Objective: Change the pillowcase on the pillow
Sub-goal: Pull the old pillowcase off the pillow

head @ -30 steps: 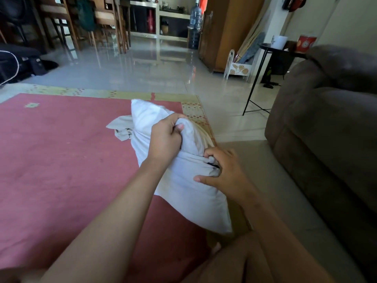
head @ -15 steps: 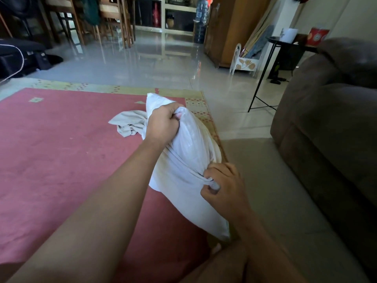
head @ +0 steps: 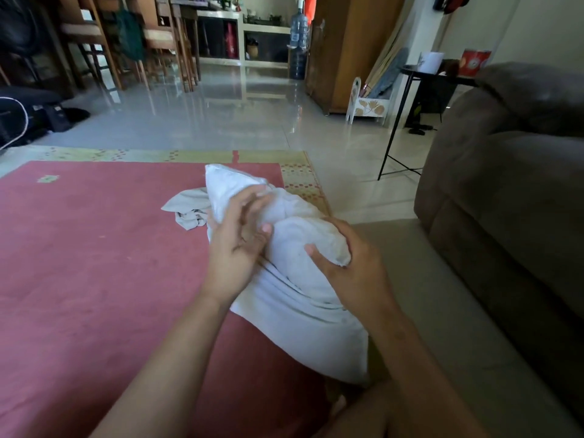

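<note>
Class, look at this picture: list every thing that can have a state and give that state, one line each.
pillow: in a white cover, stood on end, creased
left hand: fingers straight, blurred, against the pillow
right hand: curled round the pillow's side, gripping it
grey cloth: crumpled on the red rug, behind the pillow
white mug: upright on the black side table

1 wide head-worn view faces forward and down, close over the pillow [head: 300, 311]
</note>
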### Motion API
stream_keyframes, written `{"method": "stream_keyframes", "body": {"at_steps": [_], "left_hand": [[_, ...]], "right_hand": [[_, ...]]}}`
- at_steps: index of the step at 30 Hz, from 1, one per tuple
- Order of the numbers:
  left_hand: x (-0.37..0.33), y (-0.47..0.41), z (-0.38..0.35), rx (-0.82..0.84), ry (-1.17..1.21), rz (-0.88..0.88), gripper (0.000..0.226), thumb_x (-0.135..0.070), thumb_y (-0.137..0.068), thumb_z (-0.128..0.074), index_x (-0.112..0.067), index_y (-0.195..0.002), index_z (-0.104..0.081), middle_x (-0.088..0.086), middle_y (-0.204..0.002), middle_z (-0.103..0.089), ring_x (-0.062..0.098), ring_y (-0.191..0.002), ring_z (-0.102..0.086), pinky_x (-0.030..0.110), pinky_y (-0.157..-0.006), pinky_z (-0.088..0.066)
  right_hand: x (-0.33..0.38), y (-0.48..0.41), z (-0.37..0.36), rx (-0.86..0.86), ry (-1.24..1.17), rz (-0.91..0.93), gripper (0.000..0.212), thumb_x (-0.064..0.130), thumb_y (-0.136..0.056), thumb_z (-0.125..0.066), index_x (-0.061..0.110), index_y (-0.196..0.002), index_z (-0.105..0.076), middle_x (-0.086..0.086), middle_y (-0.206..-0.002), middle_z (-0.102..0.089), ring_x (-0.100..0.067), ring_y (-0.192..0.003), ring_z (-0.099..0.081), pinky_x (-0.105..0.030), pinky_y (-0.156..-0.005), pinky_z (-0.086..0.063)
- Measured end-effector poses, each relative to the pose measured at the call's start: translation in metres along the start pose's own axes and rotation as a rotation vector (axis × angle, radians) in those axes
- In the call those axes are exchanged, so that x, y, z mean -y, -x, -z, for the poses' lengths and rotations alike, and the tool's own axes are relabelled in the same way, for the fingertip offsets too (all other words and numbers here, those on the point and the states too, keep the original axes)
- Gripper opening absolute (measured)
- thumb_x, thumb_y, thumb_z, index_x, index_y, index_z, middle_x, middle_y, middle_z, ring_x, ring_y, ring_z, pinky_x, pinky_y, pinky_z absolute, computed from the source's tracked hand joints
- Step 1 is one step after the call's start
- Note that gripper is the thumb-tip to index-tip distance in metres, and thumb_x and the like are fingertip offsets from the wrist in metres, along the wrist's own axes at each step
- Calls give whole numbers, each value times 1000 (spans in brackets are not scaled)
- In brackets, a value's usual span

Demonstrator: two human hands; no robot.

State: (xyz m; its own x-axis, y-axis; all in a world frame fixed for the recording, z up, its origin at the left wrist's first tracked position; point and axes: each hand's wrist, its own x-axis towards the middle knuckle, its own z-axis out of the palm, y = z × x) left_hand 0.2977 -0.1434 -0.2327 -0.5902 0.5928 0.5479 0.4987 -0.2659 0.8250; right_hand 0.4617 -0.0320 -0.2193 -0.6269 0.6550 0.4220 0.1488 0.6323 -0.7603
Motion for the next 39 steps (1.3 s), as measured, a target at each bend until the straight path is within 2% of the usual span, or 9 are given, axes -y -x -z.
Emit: {"method": "stream_keyframes", "body": {"at_steps": [3,8,16,20,26,29,32,34,39], "left_hand": [[20,-20,30,-170,-363,214,78,-27,-84,-74,-27,-149,-31,-6,-153,-36,12,-142,-33,45,-122,-7],[51,-34,54,-104,21,438,100,-30,-65,-74,-30,-150,-21,-3,-151,-38,18,-137,-41,44,-114,-37],[50,-30,55,-86,160,618,77,-14,-56,-55,-24,-132,-47,-7,-115,-61,15,-100,-58,30,-75,-43],[45,-29,58,-72,122,705,64,-14,-49,-50,-27,-112,-50,-6,-93,-53,17,-79,-45,32,-67,-33],[30,-16,52,-14,98,597,48,-21,-61,-54,-18,-108,-46,-9,-94,-54,14,-92,-52,32,-77,-41],[21,0,38,-22,119,475,34,-27,-80,-56,-26,-113,-46,-17,-94,-59,4,-92,-56,29,-83,-44],[6,15,26,-62,97,355,24,-26,-97,-62,-31,-117,-48,-9,-115,-62,7,-108,-58,21,-87,-45],[-5,22,23,-46,95,278,28,-23,-96,-66,-30,-119,-52,-7,-119,-62,7,-111,-58,18,-90,-46],[-14,28,29,2,-22,211,46,-19,-75,-68,-32,-118,-56,-5,-111,-64,18,-111,-59,36,-96,-49]], "right_hand": [[-1,13,5,-18,-65,-42,36,40,-82,-76,59,-102,-53,38,-106,-56,23,-101,-53,0,-85,-40],[5,28,2,-4,-54,20,47,22,-84,-77,50,-115,-55,26,-115,-60,17,-109,-53,0,-91,-38],[18,19,19,107,-28,0,63,-6,-75,-64,46,-109,-60,29,-112,-62,8,-107,-57,-6,-87,-44],[31,6,26,167,207,11,70,-3,-71,-55,55,-111,-53,17,-126,-59,-13,-113,-58,-36,-99,-50],[65,-7,12,293,866,195,75,17,-71,-64,45,-135,-36,0,-145,-39,-25,-133,-42,-50,-112,-23],[64,-19,-15,342,795,185,75,42,-75,-59,40,-141,-23,-8,-135,-36,-33,-132,-35,-56,-110,-24],[64,-33,-35,184,702,160,86,62,-72,-62,34,-144,-22,-14,-132,-34,-38,-125,-39,-62,-110,-27],[67,-41,-42,73,604,208,90,68,-67,-61,35,-144,-27,-13,-134,-36,-37,-121,-44,-58,-106,-34],[75,-57,-51,107,583,184,79,73,-69,-60,40,-138,-42,4,-136,-48,-27,-122,-48,-44,-99,-38]]}}
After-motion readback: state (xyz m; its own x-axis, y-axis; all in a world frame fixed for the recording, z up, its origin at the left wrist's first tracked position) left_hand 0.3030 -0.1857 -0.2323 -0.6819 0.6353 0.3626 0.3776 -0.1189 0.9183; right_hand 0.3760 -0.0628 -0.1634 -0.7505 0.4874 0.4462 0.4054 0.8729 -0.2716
